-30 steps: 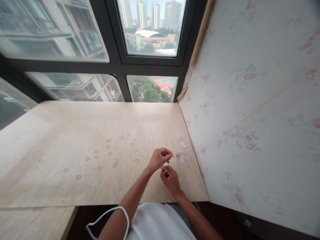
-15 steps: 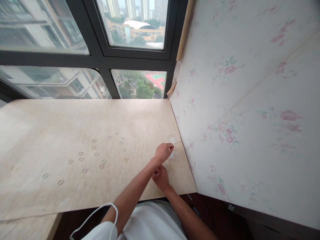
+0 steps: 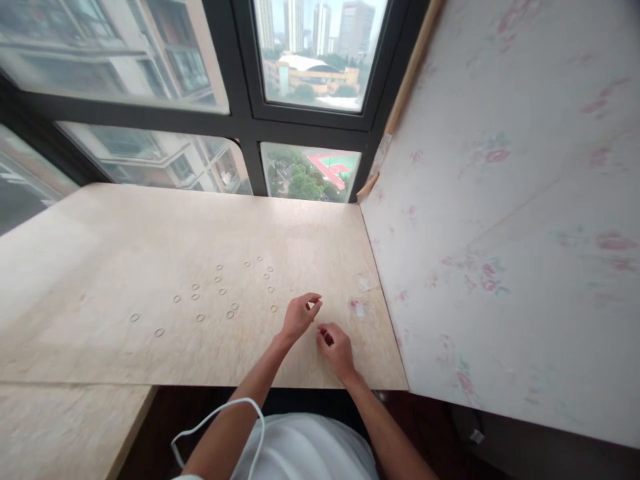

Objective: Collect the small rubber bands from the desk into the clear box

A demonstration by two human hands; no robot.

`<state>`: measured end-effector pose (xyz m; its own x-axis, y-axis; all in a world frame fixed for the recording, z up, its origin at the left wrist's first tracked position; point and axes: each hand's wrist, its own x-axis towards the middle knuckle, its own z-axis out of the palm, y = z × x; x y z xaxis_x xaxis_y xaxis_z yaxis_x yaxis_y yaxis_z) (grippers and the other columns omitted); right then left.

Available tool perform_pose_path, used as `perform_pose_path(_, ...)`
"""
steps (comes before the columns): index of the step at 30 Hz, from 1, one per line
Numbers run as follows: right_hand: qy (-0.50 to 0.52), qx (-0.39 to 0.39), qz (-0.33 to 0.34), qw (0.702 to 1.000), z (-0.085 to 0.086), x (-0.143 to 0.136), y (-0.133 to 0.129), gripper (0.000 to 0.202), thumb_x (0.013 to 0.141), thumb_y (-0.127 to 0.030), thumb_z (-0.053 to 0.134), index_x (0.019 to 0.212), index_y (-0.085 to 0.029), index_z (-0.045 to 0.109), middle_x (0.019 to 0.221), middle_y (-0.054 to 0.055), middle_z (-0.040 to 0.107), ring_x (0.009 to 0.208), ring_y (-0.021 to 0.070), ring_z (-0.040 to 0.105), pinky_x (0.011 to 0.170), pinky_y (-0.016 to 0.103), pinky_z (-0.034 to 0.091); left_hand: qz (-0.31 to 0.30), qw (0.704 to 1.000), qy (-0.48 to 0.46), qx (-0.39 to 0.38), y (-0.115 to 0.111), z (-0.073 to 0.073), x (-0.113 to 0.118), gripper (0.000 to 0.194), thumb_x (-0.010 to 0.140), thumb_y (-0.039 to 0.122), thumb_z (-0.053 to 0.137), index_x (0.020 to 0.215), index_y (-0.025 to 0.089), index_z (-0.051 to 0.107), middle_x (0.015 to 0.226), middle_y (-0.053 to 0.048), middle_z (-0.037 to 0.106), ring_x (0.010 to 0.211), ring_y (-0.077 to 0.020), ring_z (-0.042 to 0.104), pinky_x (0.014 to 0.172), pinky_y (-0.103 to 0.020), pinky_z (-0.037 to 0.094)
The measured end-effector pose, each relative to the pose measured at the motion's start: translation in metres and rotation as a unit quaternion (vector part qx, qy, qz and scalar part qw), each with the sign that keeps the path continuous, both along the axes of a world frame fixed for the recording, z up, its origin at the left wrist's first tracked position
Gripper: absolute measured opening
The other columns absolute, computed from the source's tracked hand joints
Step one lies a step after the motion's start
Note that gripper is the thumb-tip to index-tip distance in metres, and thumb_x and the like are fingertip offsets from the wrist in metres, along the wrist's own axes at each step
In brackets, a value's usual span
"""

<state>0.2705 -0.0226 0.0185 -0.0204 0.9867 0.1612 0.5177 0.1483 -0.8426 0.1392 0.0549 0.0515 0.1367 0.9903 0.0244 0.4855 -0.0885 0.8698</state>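
Over the tabletop, my left hand [image 3: 300, 316] has its fingers stretched forward and the thumb slightly apart, with a small gap showing between them. I see nothing in it. Just right of and nearer than it, my right hand [image 3: 337, 347] has curled fingers; whatever they hold, if anything, is hidden. The hands do not touch. Several thin rings lie scattered on the left, such as a yellowish ring [image 3: 274, 309] nearest my left hand and a larger ring [image 3: 159, 333] nearer the front. Right of my hands lies a clear packet with a white label [image 3: 360, 309].
A second clear packet [image 3: 367, 283] lies behind the first, close to the flowered wall [image 3: 490, 233]. The marbled tabletop [image 3: 180, 223] runs back to dark window frames [image 3: 310, 119]. A white cable [image 3: 220, 405] loops over my left forearm.
My left hand has come back left from the packets, where it was pinched, and its arm no longer crosses my right hand. The whole view has shifted, with more table showing at left.
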Motion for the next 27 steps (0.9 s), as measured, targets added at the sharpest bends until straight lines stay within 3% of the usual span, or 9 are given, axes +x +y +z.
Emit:
perform_pose_path(4,-0.002,-0.020,-0.037,0.999,0.002,-0.005,0.002,0.019,0.080,-0.026,0.054,0.090,-0.017,0.069,0.080,0.004,0.068,0.063,0.0157,0.061,0.063,0.027,0.049,0.060,0.998,0.007,0.036,-0.028,-0.009,-0.046,0.020,0.085,0.033,0.055,0.092,0.020,0.069,0.082,-0.002,0.073,0.048,-0.0096,0.057,0.052,-0.022,0.047)
perform_pose_path(7,0.021,-0.048,-0.062,0.997,0.005,-0.018,0.013,0.025,0.081,-0.032,0.053,0.093,-0.016,0.068,0.073,0.004,0.068,0.054,0.0146,0.059,0.054,0.026,0.050,0.090,0.993,0.025,0.072,-0.048,-0.018,-0.076,0.023,0.087,0.036,0.053,0.092,0.019,0.068,0.082,-0.003,0.072,0.052,-0.0109,0.057,0.056,-0.024,0.047)
perform_pose_path(10,0.021,-0.042,-0.034,0.998,0.012,-0.041,0.033,0.030,0.085,-0.035,0.047,0.099,-0.015,0.065,0.075,0.003,0.067,0.051,0.0126,0.058,0.047,0.024,0.049,0.111,0.988,0.043,0.100,-0.065,-0.028,-0.103,0.024,0.089,0.035,0.049,0.094,0.019,0.066,0.082,-0.003,0.070,0.054,-0.0115,0.055,0.060,-0.026,0.047)
perform_pose_path(13,-0.017,-0.028,0.018,0.999,0.021,-0.070,0.062,0.031,0.087,-0.035,0.044,0.102,-0.016,0.064,0.084,0.003,0.066,0.055,0.0112,0.059,0.051,0.023,0.050,0.124,0.988,0.031,0.091,-0.076,-0.037,-0.122,0.024,0.089,0.034,0.047,0.093,0.019,0.066,0.079,-0.003,0.069,0.056,-0.0125,0.056,0.061,-0.026,0.048)
perform_pose_path(17,-0.129,-0.019,0.097,0.987,0.030,-0.105,0.106,0.027,0.086,-0.027,0.050,0.106,-0.017,0.064,0.091,0.003,0.067,0.065,0.0113,0.060,0.066,0.024,0.049,0.119,0.991,-0.009,0.066,-0.080,-0.041,-0.130,0.023,0.090,0.032,0.047,0.092,0.019,0.066,0.082,-0.004,0.070,0.063,-0.0139,0.060,0.064,-0.027,0.049)
perform_pose_path(20,-0.233,-0.024,0.157,0.959,0.032,-0.122,0.131,0.026,0.080,-0.021,0.057,0.105,-0.019,0.067,0.092,0.004,0.066,0.078,0.0154,0.062,0.072,0.025,0.046,0.113,0.992,-0.019,0.056,-0.079,-0.040,-0.129,0.022,0.089,0.031,0.047,0.092,0.020,0.066,0.085,-0.004,0.070,0.065,-0.0149,0.062,0.066,-0.028,0.050)
perform_pose_path(27,-0.380,-0.032,0.242,0.892,0.035,-0.130,0.148,0.016,0.086,-0.024,0.053,0.084,-0.020,0.069,0.099,0.009,0.067,0.087,0.0204,0.063,0.069,0.027,0.041,0.087,0.994,-0.022,0.061,-0.078,-0.038,-0.132,0.021,0.089,0.028,0.048,0.090,0.019,0.067,0.082,-0.005,0.070,0.070,-0.0156,0.063,0.067,-0.027,0.049)
